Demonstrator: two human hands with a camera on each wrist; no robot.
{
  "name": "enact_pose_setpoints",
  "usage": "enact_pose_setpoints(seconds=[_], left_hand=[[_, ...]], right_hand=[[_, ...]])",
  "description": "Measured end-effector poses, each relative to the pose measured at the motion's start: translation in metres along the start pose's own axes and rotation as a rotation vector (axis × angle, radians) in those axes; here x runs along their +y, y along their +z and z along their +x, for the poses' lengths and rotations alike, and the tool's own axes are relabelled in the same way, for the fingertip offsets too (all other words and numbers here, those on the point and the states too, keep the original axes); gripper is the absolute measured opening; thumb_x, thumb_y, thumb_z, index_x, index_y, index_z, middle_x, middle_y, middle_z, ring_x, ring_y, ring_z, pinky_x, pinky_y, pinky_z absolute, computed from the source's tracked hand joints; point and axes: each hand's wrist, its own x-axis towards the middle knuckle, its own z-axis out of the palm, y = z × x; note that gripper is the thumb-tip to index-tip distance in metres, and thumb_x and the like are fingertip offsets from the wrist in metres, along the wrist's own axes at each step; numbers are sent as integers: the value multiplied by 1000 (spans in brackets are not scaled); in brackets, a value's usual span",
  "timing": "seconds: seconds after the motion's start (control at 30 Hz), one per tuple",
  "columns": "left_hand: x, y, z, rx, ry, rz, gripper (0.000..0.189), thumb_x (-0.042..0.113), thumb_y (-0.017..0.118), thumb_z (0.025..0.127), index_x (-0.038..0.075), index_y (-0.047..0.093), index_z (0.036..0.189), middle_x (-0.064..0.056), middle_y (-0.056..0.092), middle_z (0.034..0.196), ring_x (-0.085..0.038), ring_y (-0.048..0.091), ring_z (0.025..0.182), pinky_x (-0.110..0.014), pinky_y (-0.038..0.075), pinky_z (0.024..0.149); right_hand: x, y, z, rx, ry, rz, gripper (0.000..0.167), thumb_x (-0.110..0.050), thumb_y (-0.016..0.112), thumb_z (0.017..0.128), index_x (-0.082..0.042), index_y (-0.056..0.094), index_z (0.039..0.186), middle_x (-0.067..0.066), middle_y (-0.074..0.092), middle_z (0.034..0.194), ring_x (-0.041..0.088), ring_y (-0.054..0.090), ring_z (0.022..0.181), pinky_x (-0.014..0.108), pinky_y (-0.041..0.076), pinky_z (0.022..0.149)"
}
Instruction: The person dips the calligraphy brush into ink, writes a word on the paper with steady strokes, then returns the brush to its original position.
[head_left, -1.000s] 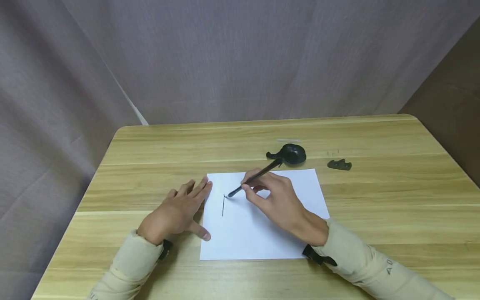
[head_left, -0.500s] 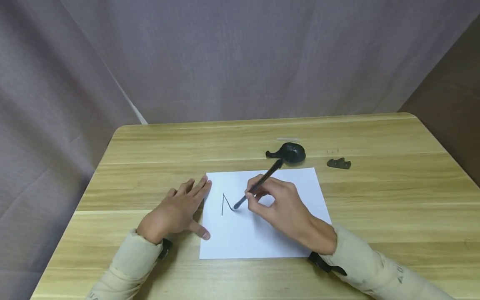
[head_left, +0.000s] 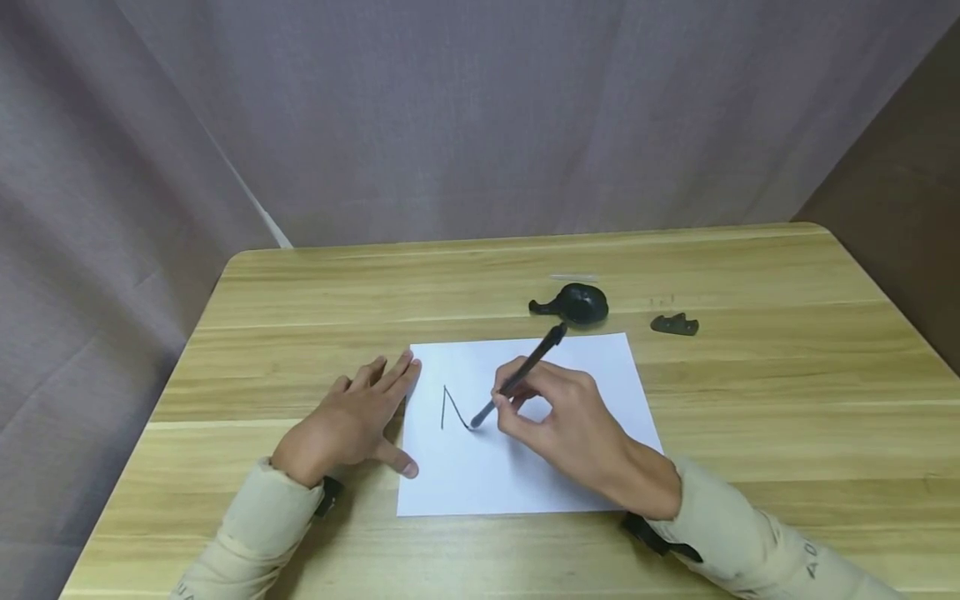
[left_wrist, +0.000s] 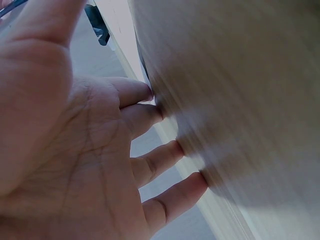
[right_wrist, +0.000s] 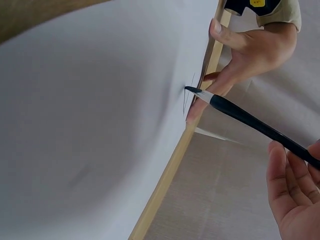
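A white sheet of paper (head_left: pixel 487 492) lies on the wooden table. My left hand (head_left: pixel 348 425) rests beside it with spread fingers; the fingertips and thumb touch the sheet's left edge. In the left wrist view the palm and straight fingers (left_wrist: pixel 165 210) reach the table surface. My right hand (head_left: pixel 581 429) pinches a dark writing brush (head_left: pixel 528 371) between thumb and fingers, handle tilted up to the right. The brush tip meets the paper at the lower end of a slanting line. In the right wrist view the brush (right_wrist: pixel 255 122) shows pale bristles with a blackened tip.
Beyond the paper sits a black ink dish (head_left: pixel 583 304) with a curved stem. A small dark brush rest (head_left: pixel 675 324) with a peaked top lies to its right. Behind the dish is a thin clear strip (head_left: pixel 573 277). A grey curtain (head_left: pixel 450 125) hangs behind the table (head_left: pixel 300 308).
My right hand has moved the brush down and to the right, drawing a slanting stroke from the top of the upright line. My left hand has stayed in place.
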Motion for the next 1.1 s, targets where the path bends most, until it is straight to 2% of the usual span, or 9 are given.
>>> enact_pose_setpoints(seconds=[0.3, 0.87, 1.1], left_hand=[[-1, 2, 1, 3, 10, 23, 139, 61, 90, 71, 11, 8, 171, -8, 1, 178, -44, 6, 162, -74, 20, 119], [-1, -1, 2, -19, -11, 22, 140, 61, 89, 70, 13, 5, 171, -6, -2, 178, -43, 4, 162, -73, 18, 121], [-1, 0, 2, -14, -11, 25, 140, 62, 89, 70, 12, 6, 171, -7, 0, 178, -43, 6, 162, -74, 19, 120]], right_hand=[[2, 1, 5, 19, -10, -10, 18, 8, 72, 86, -7, 69, 97, 0, 75, 93, 8, 71, 78, 20, 59, 72], [17, 2, 21, 32, 78, -71, 10, 0, 73, 94, -5, 73, 102, 4, 77, 101, 14, 75, 86, 25, 61, 75], [18, -1, 22, 87, 38, -79, 13, 4, 74, 91, -3, 75, 102, 5, 77, 103, 17, 76, 89, 24, 61, 77]])
